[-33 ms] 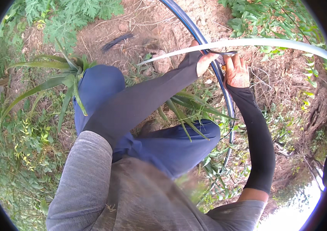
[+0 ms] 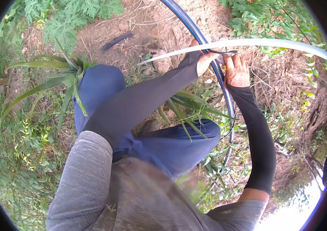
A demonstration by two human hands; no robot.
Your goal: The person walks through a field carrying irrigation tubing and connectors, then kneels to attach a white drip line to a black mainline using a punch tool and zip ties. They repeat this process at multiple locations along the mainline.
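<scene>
A black pipe with a blue stripe (image 2: 188, 24) curves down past my knees. A slimmer white pipe (image 2: 275, 42) crosses over it. At the crossing, my left hand (image 2: 205, 62) is closed around the black pipe, its thumb side toward my right hand. A thin black tie (image 2: 225, 52) loops out to the right from the crossing. My right hand (image 2: 237, 72) sits just right of the black pipe, fingers bent and closed near the tie's end. Its fingertips are partly hidden, and they seem to pinch the tie.
A bundle of thin black strips (image 2: 117, 41) lies on the dry soil at upper left. Spiky aloe-like plants (image 2: 69, 73) grow beside my left knee and between my legs. Leafy weeds (image 2: 248, 19) stand at the upper right. My bent knees (image 2: 103, 79) are close below my arms.
</scene>
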